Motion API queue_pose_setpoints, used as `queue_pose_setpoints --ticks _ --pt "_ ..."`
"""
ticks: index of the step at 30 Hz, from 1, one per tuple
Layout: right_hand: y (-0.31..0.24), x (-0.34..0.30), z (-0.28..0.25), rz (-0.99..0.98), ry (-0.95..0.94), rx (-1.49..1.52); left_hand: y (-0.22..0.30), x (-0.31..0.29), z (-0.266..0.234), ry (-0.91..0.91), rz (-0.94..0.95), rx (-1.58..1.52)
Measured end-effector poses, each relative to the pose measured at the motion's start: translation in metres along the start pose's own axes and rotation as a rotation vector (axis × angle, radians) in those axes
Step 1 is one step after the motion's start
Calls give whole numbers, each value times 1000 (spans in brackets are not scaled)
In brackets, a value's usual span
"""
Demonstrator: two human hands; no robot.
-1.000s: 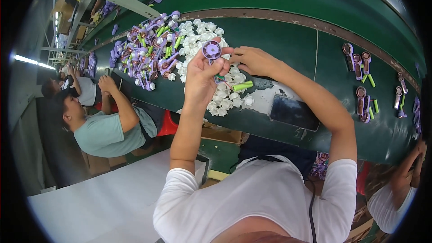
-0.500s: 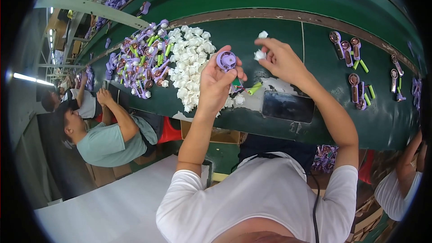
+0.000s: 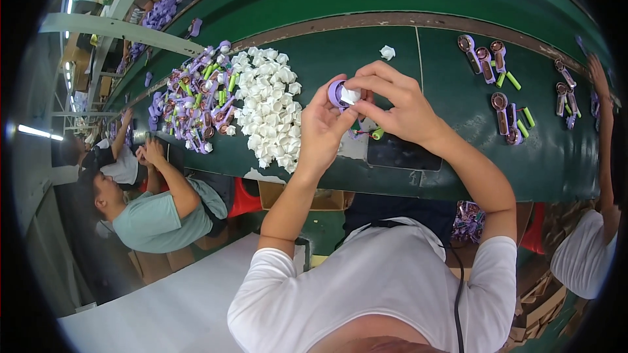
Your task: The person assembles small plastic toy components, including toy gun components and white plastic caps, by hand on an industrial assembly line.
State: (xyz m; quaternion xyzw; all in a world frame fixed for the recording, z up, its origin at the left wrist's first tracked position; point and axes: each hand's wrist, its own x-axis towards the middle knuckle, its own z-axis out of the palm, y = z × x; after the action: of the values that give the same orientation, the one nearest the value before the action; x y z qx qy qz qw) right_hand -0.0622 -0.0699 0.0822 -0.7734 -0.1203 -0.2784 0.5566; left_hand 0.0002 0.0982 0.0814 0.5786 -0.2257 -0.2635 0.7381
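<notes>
My left hand (image 3: 318, 129) is closed round a purple handheld fan (image 3: 335, 94), its round open head facing up. A small white fan blade (image 3: 350, 96) sits at that head, pinched by the fingertips of my right hand (image 3: 407, 106). My fingers partly hide both pieces, so how deep the blade sits cannot be seen. Below my hands, a green cylindrical battery (image 3: 377, 134) on wires shows beside the fan. One loose white fan blade (image 3: 387, 52) lies on the green table beyond my right hand.
Left of my hands spreads a pile of white fan blades (image 3: 269, 104), with a heap of purple fan parts (image 3: 196, 101) beyond it. A dark phone (image 3: 402, 152) lies near the table edge. Several purple fans (image 3: 500, 114) lie to the right. A co-worker (image 3: 154, 212) sits at the left.
My right hand has moved left from the table, bringing a white fan blade to the fan head in my left hand. The view has shifted slightly.
</notes>
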Motion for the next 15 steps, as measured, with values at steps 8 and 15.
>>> queue_pose_setpoints --ticks 8,15 --pt "-8 -8 0 35 26 -49 10 -4 0 -153 -9 23" --pt "-12 -10 1 -4 44 -24 6 -9 16 51 53 -47"
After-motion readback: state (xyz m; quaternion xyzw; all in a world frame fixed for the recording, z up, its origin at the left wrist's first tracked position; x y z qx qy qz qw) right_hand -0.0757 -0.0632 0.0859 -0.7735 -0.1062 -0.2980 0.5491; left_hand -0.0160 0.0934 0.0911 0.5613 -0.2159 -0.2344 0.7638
